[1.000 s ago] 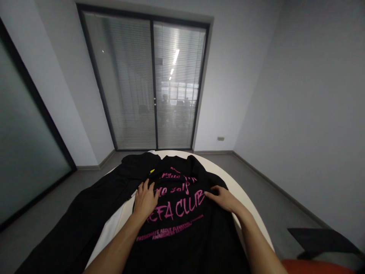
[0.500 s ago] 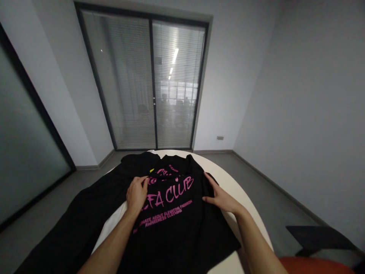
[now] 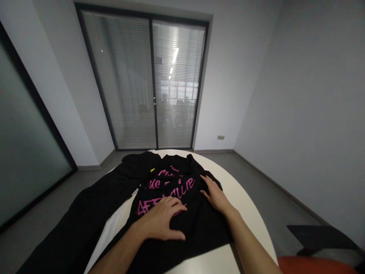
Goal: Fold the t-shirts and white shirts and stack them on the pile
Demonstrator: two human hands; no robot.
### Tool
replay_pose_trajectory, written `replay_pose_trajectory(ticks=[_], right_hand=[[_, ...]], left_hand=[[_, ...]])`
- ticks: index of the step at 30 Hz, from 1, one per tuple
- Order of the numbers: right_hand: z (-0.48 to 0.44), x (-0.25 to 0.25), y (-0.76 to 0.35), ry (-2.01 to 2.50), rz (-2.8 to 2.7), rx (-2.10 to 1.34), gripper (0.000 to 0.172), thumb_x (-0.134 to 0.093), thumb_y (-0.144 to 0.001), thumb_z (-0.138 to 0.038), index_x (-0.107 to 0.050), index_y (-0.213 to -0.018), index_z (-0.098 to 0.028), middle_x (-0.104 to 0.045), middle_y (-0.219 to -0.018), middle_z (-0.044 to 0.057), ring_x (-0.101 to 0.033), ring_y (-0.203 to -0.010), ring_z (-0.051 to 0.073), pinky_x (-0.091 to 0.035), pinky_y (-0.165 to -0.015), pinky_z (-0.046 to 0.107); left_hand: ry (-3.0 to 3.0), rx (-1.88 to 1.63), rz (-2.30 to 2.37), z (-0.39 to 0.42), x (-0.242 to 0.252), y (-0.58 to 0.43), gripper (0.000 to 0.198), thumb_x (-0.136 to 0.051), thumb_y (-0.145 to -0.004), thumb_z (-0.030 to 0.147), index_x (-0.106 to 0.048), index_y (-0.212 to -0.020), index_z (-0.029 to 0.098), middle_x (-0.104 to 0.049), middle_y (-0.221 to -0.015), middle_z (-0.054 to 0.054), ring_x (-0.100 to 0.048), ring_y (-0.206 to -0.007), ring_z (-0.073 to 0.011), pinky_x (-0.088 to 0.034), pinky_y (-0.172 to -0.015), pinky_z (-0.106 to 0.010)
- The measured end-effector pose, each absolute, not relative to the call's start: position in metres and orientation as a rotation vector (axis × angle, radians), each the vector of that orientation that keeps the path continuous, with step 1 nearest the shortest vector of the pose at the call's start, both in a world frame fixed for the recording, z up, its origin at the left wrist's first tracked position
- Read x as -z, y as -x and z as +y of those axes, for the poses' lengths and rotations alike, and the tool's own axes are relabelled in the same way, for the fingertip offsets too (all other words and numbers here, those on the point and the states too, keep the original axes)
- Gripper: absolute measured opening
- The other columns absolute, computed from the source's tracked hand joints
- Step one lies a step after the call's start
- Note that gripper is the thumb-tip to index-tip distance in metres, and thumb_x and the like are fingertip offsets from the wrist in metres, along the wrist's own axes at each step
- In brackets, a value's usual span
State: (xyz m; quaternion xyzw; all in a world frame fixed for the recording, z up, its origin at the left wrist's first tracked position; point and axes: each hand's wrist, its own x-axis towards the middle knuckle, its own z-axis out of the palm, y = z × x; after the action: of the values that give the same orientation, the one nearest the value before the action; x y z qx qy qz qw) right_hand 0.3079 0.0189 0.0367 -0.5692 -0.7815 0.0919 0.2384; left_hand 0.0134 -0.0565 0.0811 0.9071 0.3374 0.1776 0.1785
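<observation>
A black T-shirt (image 3: 196, 232) with pink lettering lies on the round table, its fabric slightly rumpled near the far end. Over its middle is my left hand (image 3: 164, 219), thumb and fingers apart, covering part of the print. On the shirt's right side rests my right hand (image 3: 215, 194), fingers spread over the cloth. Neither hand grips the fabric. Left of the shirt lies another black garment (image 3: 94, 201), partly beside a strip of white cloth (image 3: 107, 232).
The pale round tabletop (image 3: 251, 213) shows along the right and near edge. At the lower right stand a red chair seat (image 3: 308, 265) and a black panel (image 3: 322, 238). Beyond the table are a glass door with blinds (image 3: 176, 114) and grey walls.
My left hand has let go of the shirt's left side and moved right and nearer, onto its middle. The print has shifted and shows more upper lettering. My right hand has barely moved.
</observation>
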Motion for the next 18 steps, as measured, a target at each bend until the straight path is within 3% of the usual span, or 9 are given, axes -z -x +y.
replay_pose_trajectory(ticks=[2,6,8,12,15,18], right_hand=[[0.015,-0.044,-0.307,1.619,-2.155,-0.215,0.068,-0.057,-0.09,-0.026,-0.032,-0.153,-0.024,-0.037,-0.155,0.013,-0.038,-0.142,0.027,-0.038,-0.114,0.046],[0.001,-0.071,-0.296,1.742,-2.058,0.045,0.067,-0.071,-0.079,-0.026,-0.049,-0.142,-0.024,-0.047,-0.141,0.017,-0.047,-0.128,0.036,-0.045,-0.104,0.05],[-0.008,-0.086,-0.285,1.687,-2.025,0.1,0.054,-0.073,-0.079,-0.028,-0.059,-0.131,-0.024,-0.053,-0.129,0.016,-0.051,-0.119,0.035,-0.046,-0.099,0.048],[-0.021,-0.098,-0.268,1.348,-2.273,-0.399,0.022,-0.067,-0.087,-0.037,-0.068,-0.104,-0.024,-0.064,-0.096,0.006,-0.062,-0.09,0.023,-0.049,-0.08,0.033],[-0.02,-0.087,-0.265,1.135,-2.437,-0.85,0.03,-0.08,-0.076,-0.041,-0.071,-0.098,-0.023,-0.067,-0.089,0.001,-0.062,-0.081,0.018,-0.047,-0.073,0.027],[-0.013,-0.072,-0.269,1.158,-2.409,-0.92,0.028,-0.085,-0.068,-0.028,-0.073,-0.092,-0.021,-0.068,-0.092,0.0,-0.062,-0.085,0.018,-0.047,-0.077,0.027]], left_hand=[[-2.55,-0.423,0.956,-0.058,-0.074,-0.016,0.075,-0.084,-0.067,0.053,-0.058,-0.133,0.03,-0.058,-0.13,-0.006,-0.052,-0.122,-0.0292,-0.04,-0.107,-0.044],[-2.47,-0.407,0.992,-0.047,-0.065,-0.009,0.06,-0.078,-0.078,0.043,-0.06,-0.133,0.033,-0.059,-0.132,-0.005,-0.053,-0.124,-0.0264,-0.038,-0.109,-0.042],[-2.429,-0.436,0.981,-0.04,-0.062,-0.003,0.052,-0.073,-0.083,0.038,-0.06,-0.133,0.032,-0.06,-0.132,-0.005,-0.053,-0.124,-0.0244,-0.038,-0.109,-0.04],[-2.326,-0.495,0.97,-0.032,-0.054,0.004,0.047,-0.068,-0.087,0.029,-0.059,-0.134,0.03,-0.06,-0.133,-0.005,-0.053,-0.125,-0.0219,-0.038,-0.11,-0.037],[-2.287,-0.563,1.005,-0.032,-0.054,0.003,0.047,-0.071,-0.082,0.022,-0.06,-0.128,0.028,-0.061,-0.13,-0.004,-0.053,-0.123,-0.0216,-0.039,-0.108,-0.037],[-2.39,-0.563,0.966,-0.041,-0.062,-0.005,0.026,-0.067,-0.081,0.013,-0.068,-0.103,0.027,-0.061,-0.121,-0.001,-0.055,-0.117,-0.0194,-0.039,-0.105,-0.035]])
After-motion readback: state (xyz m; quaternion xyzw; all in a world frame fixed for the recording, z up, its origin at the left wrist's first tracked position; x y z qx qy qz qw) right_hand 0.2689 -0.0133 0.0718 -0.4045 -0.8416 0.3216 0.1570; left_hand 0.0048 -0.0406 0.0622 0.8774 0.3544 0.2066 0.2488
